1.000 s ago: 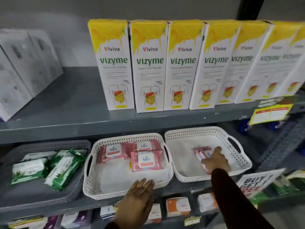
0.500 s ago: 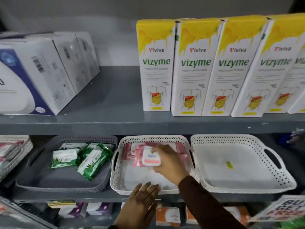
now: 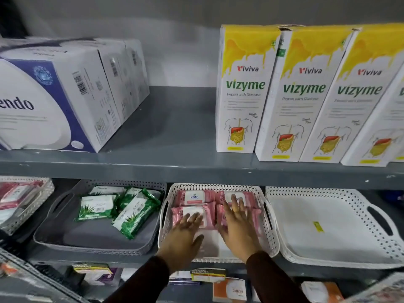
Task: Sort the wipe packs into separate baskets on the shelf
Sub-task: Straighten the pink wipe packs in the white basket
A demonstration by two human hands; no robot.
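- Pink wipe packs (image 3: 194, 197) lie flat in the white middle basket (image 3: 270, 241) on the lower shelf (image 3: 87, 258), four of them in two rows of two, crowded toward the basket's back edge; its front half shows bare liner.
- Left hand (image 3: 182, 234) is spread flat, fingers extended, its tips resting on the front-left pack (image 3: 192, 213); it grips nothing.
- Right hand (image 3: 237, 228) is likewise open and splayed, palm down over the front-right pack (image 3: 255, 215), fingertips reaching the back-right one; nothing is closed in it either.
- Green wipe packs (image 3: 96, 207) sit apart in the grey basket (image 3: 91, 243) to the left, bunched toward its back-right corner, one pack (image 3: 136, 212) lying skewed across its neighbours.
- White basket (image 3: 332, 237) at the right holds no packs (only a small yellow sticker (image 3: 318, 226) on its liner).
- Handling, as a judgement: these look like light, soft film pouches with a stiffer flip-lid label in the middle. The wrapper is probably slick, so flat palms will slide and square them well, as seems to be the step in hand.
- For lifting, I would pinch across the short sides, thumb under and fingers on the lid, since the crimped ends would likely crumple.
- Little risk of breakage; the likelier trouble is packs skating over each other when pushed.
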